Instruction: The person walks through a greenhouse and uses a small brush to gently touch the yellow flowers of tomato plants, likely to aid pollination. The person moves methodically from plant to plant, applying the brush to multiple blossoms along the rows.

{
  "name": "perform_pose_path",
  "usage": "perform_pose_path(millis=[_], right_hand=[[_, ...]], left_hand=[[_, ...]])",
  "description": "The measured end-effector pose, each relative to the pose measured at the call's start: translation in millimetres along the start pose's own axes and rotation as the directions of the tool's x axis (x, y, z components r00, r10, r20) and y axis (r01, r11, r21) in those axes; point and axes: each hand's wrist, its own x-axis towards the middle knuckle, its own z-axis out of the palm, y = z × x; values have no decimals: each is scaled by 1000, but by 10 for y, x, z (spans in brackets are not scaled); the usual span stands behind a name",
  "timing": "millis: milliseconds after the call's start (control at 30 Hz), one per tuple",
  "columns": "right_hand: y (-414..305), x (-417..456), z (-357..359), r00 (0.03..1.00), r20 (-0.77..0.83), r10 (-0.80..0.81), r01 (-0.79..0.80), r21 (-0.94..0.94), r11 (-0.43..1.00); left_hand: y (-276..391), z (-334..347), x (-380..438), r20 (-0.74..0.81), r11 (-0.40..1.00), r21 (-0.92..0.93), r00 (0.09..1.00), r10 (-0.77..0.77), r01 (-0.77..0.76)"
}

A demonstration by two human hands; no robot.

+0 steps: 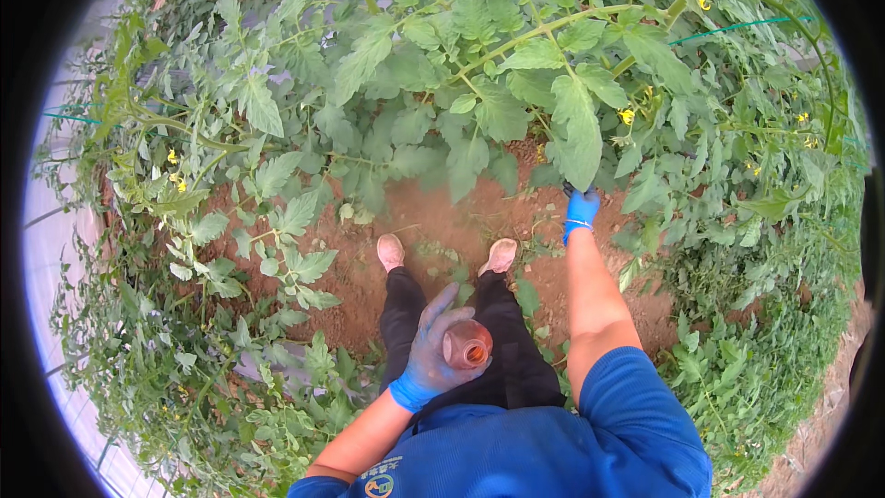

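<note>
My left hand (430, 354), in a stained blue glove, holds a small reddish-brown bottle (456, 342) in front of my body. The bottle's uncapped mouth faces up towards me. My right hand (582, 209), also in a blue glove, reaches forward to the right, low among the tomato plants. Its fingertips look dark and are partly covered by a large tomato leaf (578, 131), so what they touch cannot be told. Close above that hand, a yellow tomato flower (626, 116) hangs on a stem.
Tomato plants (276, 173) crowd both sides and the front, with a thick stem (553, 26) slanting across. A green string (740, 29) runs through the foliage at upper right. Between the plants lies a bare soil path (435, 211), where my shoes (499, 254) stand. Pale sheeting (55, 235) edges the left.
</note>
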Motion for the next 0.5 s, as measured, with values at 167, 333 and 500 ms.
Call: perform_pose_path(millis=[167, 333, 500], right_hand=[[-157, -35, -13, 998, 23, 54, -56, 78, 995], [-130, -87, 27, 996, 88, -35, 39, -40, 998], [54, -96, -130, 997, -19, -71, 67, -149, 987]], left_hand=[[-78, -50, 17, -2, 1000, -16, 1000, 8, -8], [-183, -130, 0, -10, 1000, -27, 1000, -9, 9], [-262, -209, -30, -11, 998, -33, 999, -48, 48]])
